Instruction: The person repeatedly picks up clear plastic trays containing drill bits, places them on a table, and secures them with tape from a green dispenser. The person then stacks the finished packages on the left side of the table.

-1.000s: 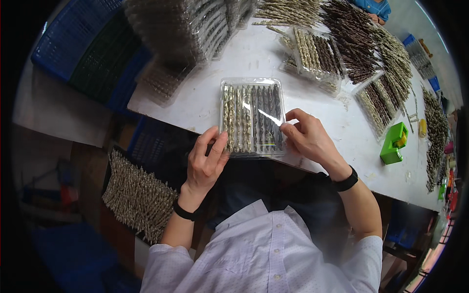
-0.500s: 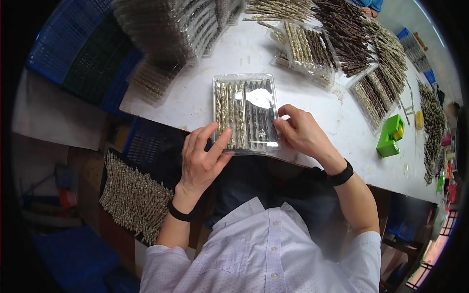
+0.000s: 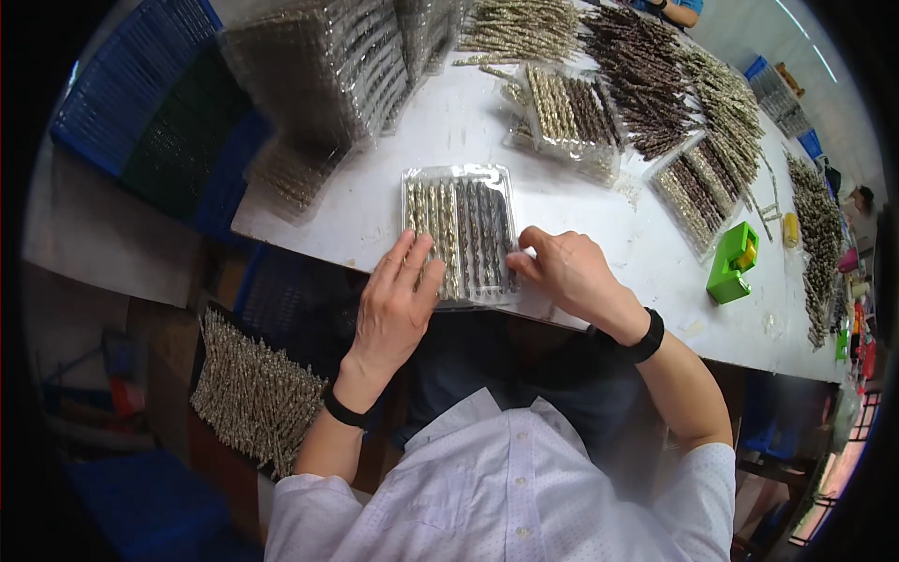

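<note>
Head view: looks down on a clear plastic pack of spiral drill bits, gold-toned ones on the left and dark grey ones on the right.
Writing on the pack: any print is too small to read.
Pack's direction: lies face up, its longer sides running away from the person and its far end leaning slightly left.
Bits' long axis: side by side, parallel to those longer sides.
Pack's place: at the near edge of the white desk, between the two hands.
Left hand: fingers slightly spread, laid over the near left part of the pack.
Right hand: thumb and forefinger bent at the pack's right edge; cannot tell whether they pinch it.
Desk, far left: a tall stack of filled clear packs.
Desk, far side: loose gold bits, dark brown bits and more pale bits in heaps, with filled packs in front.
Desk, right: another filled pack beside a green tape dispenser, and a yellow roll farther right.
Room: blue crates at upper left, a heap of metallic bits below desk level, a co-worker's blue sleeve beyond the desk.
</note>
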`<state>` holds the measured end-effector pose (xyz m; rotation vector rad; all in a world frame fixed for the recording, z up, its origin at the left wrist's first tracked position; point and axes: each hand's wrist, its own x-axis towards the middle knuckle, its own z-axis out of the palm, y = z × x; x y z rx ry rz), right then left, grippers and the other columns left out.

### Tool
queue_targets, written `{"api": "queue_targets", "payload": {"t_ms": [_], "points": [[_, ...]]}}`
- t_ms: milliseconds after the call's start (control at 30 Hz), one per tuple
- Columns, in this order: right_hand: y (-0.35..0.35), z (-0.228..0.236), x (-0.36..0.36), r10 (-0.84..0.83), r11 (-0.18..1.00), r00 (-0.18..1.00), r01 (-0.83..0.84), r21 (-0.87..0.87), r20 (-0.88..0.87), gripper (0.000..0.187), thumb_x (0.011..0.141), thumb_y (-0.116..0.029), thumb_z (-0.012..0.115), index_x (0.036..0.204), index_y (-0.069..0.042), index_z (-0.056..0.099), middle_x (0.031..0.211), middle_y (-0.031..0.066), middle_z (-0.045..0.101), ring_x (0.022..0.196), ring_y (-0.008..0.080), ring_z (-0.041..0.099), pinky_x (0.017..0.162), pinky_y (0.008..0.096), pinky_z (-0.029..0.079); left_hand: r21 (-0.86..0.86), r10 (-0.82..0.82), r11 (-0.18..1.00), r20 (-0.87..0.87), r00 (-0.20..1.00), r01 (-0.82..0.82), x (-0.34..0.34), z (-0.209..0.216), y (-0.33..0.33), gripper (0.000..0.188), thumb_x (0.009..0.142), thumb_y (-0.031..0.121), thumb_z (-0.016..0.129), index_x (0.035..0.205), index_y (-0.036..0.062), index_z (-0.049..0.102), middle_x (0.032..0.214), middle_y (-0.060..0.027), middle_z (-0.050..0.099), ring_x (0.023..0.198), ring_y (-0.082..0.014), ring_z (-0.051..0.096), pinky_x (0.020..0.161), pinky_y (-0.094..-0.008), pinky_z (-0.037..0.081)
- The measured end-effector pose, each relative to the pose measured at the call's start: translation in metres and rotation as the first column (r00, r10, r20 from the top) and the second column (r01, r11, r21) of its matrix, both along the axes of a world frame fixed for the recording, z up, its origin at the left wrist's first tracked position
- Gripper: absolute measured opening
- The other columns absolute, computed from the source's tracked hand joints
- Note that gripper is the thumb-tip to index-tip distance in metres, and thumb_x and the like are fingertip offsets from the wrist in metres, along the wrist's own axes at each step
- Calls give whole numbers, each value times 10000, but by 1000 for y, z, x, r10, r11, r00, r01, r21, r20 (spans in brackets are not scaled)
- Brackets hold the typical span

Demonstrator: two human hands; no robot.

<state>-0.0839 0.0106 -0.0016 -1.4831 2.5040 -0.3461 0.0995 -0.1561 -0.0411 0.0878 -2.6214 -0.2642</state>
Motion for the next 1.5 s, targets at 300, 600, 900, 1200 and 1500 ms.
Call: {"api": "queue_targets", "payload": {"t_ms": [300, 600, 900, 1200, 1500], "points": [[-5, -12, -26, 176, 916, 938, -267, -300, -299, 404, 841, -201, 667, 1185, -11, 573, 1255, 147, 589, 1082, 322, 575, 895, 395, 492, -8, -61, 998, -31, 998, 61, 13, -1, 27, 410, 780, 2, 588, 1163, 122, 668, 1241, -196, 570, 1206, -386, 523, 977, -452, 481], [3, -15, -22, 232, 907, 946, -294, -302, -226, 401, 867, -194, 636, 1205, 5, 552, 1309, 149, 551, 1038, 322, 588, 889, 395, 490, 438, -52, 892, -142, 988, 110, 31, 9, 30, 506, 685, 157, 807, 1131, 14, 614, 1254, -199, 554, 1167, -368, 538, 988, -418, 461], [20, -6, 3, 333, 880, 923, -377, -287, -191, 448, 844, -176, 656, 1232, 14, 538, 1315, 164, 544, 1051, 316, 594, 908, 400, 478, 706, -4, -708, -17, 1000, 9, 30, -24, 43, 318, 938, 144, 613, 1196, -15, 518, 1107, -108, 627, 975, -200, 644, 858, -367, 557], [90, 16, 38, 12, 919, 1000, -22, -394, -27, 530, 817, -153, 706, 1266, 36, 496, 1254, 185, 573, 1062, 330, 602, 872, 387, 509, 723, -19, -691, -20, 1000, 2, 10, 11, 95, 319, 911, 45, 590, 1217, -30, 539, 1139, -138, 634, 992, -222, 652, 872, -375, 562], [171, -1, 58, 88, 594, -29, 804, -29, 996, 287, 907, -121, 611, 1136, 37, 539, 942, 120, 662, 803, 162, 669, 699, 268, 565, 692, -88, -721, -69, 994, -16, -57, 30, 132, 267, 948, 61, 525, 1190, -51, 534, 1113, -143, 636, 981, -232, 658, 863, -377, 568]]}}
